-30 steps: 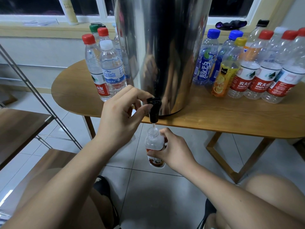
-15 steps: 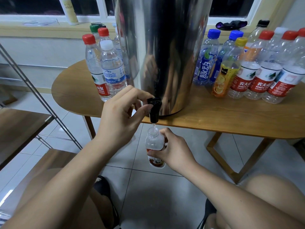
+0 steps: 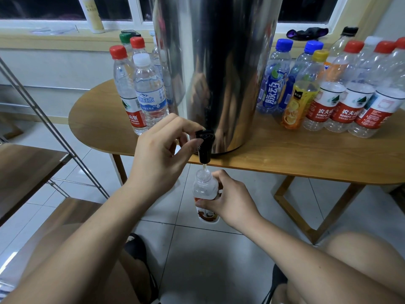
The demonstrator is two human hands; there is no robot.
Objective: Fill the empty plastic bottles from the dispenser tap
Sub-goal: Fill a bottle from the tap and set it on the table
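A tall steel dispenser (image 3: 219,69) stands on the wooden table (image 3: 285,154), its black tap (image 3: 205,145) hanging over the front edge. My left hand (image 3: 162,154) grips the tap between thumb and fingers. Directly under the spout, my right hand (image 3: 228,200) holds a small clear uncapped bottle (image 3: 205,189) with a white and brown label, upright. A thin stream of water runs from the tap into its neck.
Capped bottles (image 3: 144,91) stand left of the dispenser, and several more capped bottles (image 3: 328,95) crowd the table's right side. A metal rack with wooden shelves (image 3: 28,163) is at the left. My knees and the tiled floor (image 3: 208,260) lie below.
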